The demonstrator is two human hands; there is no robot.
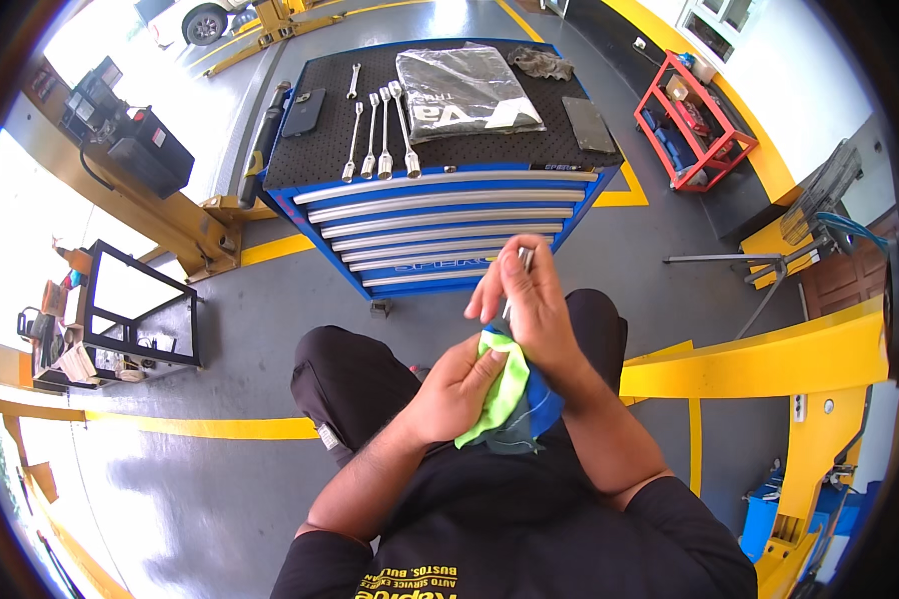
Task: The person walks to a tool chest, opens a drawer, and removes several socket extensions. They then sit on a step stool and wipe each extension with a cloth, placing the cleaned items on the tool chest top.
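In front of my body, my right hand is closed around a slim chrome wrench, which points up and away. Most of the wrench is hidden by the fingers and the cloth. My left hand grips a bright green and blue cloth bunched at the wrench's lower end, just below my right hand. Beyond my hands, several double-ended wrenches lie side by side on the black mat of a blue tool chest. A smaller wrench lies behind them.
On the chest are a dark phone, a plastic-wrapped packet, a grey rag and a dark flat device. A red cart stands at right, a black-framed stand at left. A yellow lift arm reaches in from the right.
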